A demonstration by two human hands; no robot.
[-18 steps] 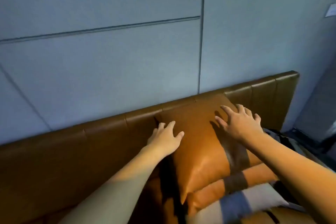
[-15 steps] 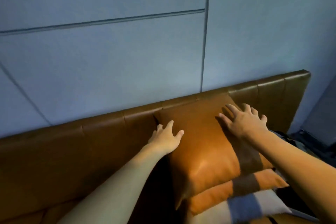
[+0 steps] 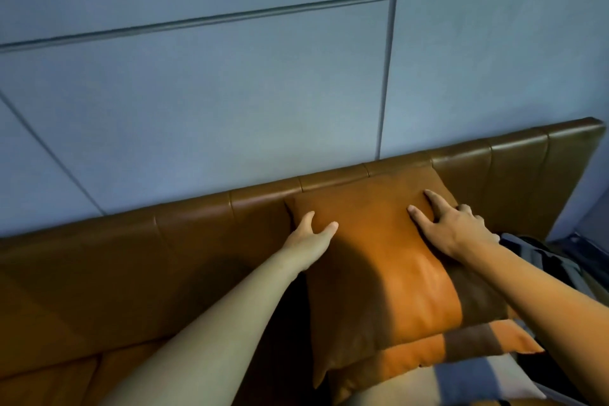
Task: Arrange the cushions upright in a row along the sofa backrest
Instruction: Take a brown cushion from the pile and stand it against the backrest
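Evidently the orange cushion (image 3: 379,260) leaned against the sofa backrest (image 3: 197,217), its top edge at the backrest's top edge, its face tilted upward and its long axis running from there down toward the seat front. The left hand (image 3: 308,239) lay with fingers extended along its left edge and thumb on the face. The right hand (image 3: 451,229) pressed spread fingers near the upper right corner. Risk noted: its base rested on the stacked cushions (image 3: 461,348) and would likely slide forward on release.

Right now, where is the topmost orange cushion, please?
Head view, right of centre: the topmost cushion leans on the sofa backrest atop a second cushion, between left hand and right hand.
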